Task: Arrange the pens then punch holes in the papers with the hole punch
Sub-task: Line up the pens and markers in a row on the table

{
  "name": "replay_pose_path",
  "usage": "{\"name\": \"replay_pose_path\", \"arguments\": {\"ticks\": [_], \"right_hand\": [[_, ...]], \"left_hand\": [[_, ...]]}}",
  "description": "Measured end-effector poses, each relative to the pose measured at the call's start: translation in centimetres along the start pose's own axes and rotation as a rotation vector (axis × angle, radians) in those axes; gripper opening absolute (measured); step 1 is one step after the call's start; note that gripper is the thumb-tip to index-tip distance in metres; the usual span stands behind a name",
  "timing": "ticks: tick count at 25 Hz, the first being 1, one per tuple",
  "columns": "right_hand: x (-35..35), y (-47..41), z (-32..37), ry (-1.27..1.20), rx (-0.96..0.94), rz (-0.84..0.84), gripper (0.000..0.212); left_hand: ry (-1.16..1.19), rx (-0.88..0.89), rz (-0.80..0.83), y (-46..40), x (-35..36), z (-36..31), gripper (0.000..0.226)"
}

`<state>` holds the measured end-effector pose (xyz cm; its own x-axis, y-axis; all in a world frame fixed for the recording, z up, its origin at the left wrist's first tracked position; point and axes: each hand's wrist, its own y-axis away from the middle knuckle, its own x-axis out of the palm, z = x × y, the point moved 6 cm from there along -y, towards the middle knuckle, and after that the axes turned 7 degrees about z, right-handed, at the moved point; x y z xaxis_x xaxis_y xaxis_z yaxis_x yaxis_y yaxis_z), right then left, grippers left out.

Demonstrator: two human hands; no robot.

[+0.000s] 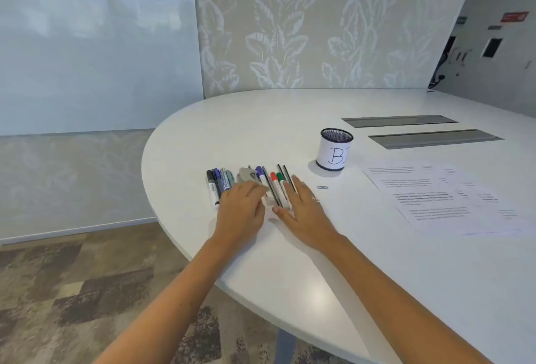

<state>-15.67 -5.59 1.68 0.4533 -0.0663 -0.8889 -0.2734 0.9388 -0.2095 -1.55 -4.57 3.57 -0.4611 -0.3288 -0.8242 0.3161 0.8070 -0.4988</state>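
Two bare forearms reach from the lower edge over the rim of the white tabotop toward a row of pens. The left hand (242,213) lies palm down with fingers loosely spread, its fingertips over the near ends of the pens (272,187) at the middle of the row; whether it grips anything cannot be told. The right hand (304,213) lies flat and open just beside the row's right end, fingers extended along the red- and green-capped markers, a ring on one finger. The pens lie side by side on the tabletop (290,262), roughly parallel, caps pointing away from the camera. A grey object, probably the hole punch (246,173), sits among them just beyond the left fingertips. A paper clip (322,187) lies near the right hand, apart from it. Farther right stands a mesh cup (335,149) with a white label. Printed papers (435,195) lie flat, well apart from both hands.
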Motion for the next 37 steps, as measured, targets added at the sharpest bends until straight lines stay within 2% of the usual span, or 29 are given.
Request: {"name": "replay_pose_path", "arguments": {"ticks": [3,9,15,18,20,23,27,29,31,34,37], "right_hand": [[0.9,-2.2,0.1,0.139,-0.029,0.012,0.079],[2.3,-5.2,0.3,0.241,-0.049,0.142,0.074],[2.8,-5.7,0.0,0.209,-0.057,0.163,0.058],[2.8,-5.0,-0.1,0.228,-0.062,0.147,0.074],[2.7,-4.3,-0.2,0.257,-0.072,0.129,0.076],[2.2,-2.9,-0.5,0.298,-0.075,0.113,0.074],[1.2,-0.2,-2.1,0.276,-0.097,0.1,0.075],[0.4,1.6,-2.8,0.262,-0.121,0.085,0.066],[0.0,3.2,-3.0,0.235,-0.149,0.132,0.057],[-0.6,4.5,-2.4,0.206,-0.209,0.172,0.055],[-0.8,4.8,-1.8,0.198,-0.246,0.186,0.054]], "left_hand": [[-0.018,-0.058,-0.041,-1.9,0.0,2.7,0.04],[-0.155,-0.044,0.169,-4.0,2.1,5.5,0.061],[-0.28,0.004,0.125,-3.8,2.1,5.2,0.051],[-0.348,0.025,0.132,-4.4,2.1,5.2,0.048],[-0.374,0.02,0.152,-5.1,2.3,5.3,0.044],[-0.288,-0.009,0.221,-6.4,2.8,5.2,0.034],[-0.248,-0.028,0.285,-8.2,3.5,4.7,0.042],[-0.23,-0.046,0.309,-8.9,4.1,4.3,0.043],[-0.232,-0.051,0.324,-9.6,4.7,3.7,0.044],[-0.245,-0.048,0.347,-10.4,5.8,2.4,0.045],[-0.138,-0.083,0.33,-10.4,6.0,1.7,0.046]]}}
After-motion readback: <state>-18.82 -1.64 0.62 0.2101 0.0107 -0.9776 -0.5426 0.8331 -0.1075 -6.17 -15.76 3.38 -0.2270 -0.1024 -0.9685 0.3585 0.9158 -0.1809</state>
